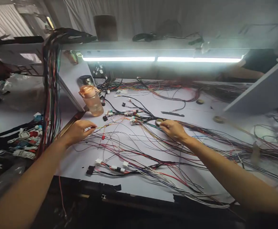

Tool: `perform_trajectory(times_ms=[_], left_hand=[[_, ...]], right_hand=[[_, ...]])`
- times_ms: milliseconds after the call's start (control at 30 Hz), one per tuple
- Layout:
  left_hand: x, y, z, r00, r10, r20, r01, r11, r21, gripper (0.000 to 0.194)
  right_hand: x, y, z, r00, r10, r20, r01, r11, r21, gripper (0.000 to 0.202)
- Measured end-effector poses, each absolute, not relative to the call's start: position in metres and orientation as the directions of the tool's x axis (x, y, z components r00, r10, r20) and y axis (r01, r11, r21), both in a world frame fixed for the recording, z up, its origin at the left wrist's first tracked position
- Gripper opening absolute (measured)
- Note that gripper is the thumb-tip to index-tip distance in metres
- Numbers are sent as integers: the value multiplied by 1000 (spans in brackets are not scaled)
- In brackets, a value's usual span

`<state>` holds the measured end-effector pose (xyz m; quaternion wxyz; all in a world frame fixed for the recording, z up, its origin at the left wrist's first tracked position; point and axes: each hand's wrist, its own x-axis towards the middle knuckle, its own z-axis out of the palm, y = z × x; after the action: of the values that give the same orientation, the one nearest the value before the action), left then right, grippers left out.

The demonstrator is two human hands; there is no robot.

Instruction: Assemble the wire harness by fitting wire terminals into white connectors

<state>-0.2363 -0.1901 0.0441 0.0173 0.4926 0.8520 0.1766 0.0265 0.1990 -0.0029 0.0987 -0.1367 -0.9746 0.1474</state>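
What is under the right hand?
Under the right hand lie a bundle of coloured wires and a tape roll at the fingertips. The hand covers most of the roll, so the grip is unclear.

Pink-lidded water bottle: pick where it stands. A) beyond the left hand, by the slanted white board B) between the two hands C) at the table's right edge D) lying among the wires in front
A: the water bottle stands upright beyond the left hand, against the slanted white board.

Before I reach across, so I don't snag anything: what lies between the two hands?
Head view: loose coloured wires with small white connectors cross the white table between the left hand and right hand.
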Motion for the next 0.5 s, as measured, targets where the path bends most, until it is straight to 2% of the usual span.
perform_trajectory(times_ms=[100, 233, 300, 433, 500], left_hand=[[-239, -190, 34, -512, 857, 59, 841, 487, 236, 33], [-237, -180, 32, -537, 842, -51, 829, 538, 151, 35], [-236, -177, 32, -551, 829, -97, 819, 559, 125, 33], [-234, -179, 29, -588, 799, -123, 794, 600, 98, 30], [-233, -183, 26, -593, 800, -89, 795, 599, 91, 30]], right_hand=[[51, 215, -4, -937, 321, 138, 267, 913, -307, 23], [59, 203, 1, -955, 257, 146, 205, 931, -301, 26], [55, 186, 4, -966, 241, 93, 207, 938, -279, 31], [46, 147, 10, -975, 219, -38, 222, 969, -111, 49], [46, 134, 11, -972, 218, -86, 221, 975, -34, 34]])
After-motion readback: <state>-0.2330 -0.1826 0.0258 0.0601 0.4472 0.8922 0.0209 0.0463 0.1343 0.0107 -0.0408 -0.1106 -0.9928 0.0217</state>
